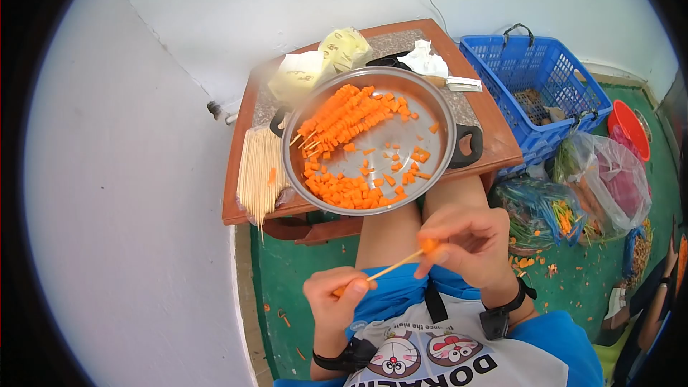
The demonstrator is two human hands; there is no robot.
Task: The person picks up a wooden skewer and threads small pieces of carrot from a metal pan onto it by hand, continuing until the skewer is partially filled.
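My left hand (335,299) is closed around a thin wooden skewer (394,266), with a bit of orange showing between its fingers. At the skewer's other end, my right hand (467,244) pinches a carrot piece (428,245) right at the tip. Both hands are over my lap, just below a wide metal pan (430,197) with black handles. Finished carrot skewers (347,118) lie side by side in its upper left. Loose carrot pieces (340,190) are heaped along the pan's lower left, and more are scattered across its bottom.
The pan stands on a wooden table (494,125). A bundle of bare skewers (259,165) lies at its left edge; a peeler (464,84) and crumpled tissue (426,61) are behind. Right of the table are a blue crate (552,125), vegetable bags (534,208) and another person's arm (663,279).
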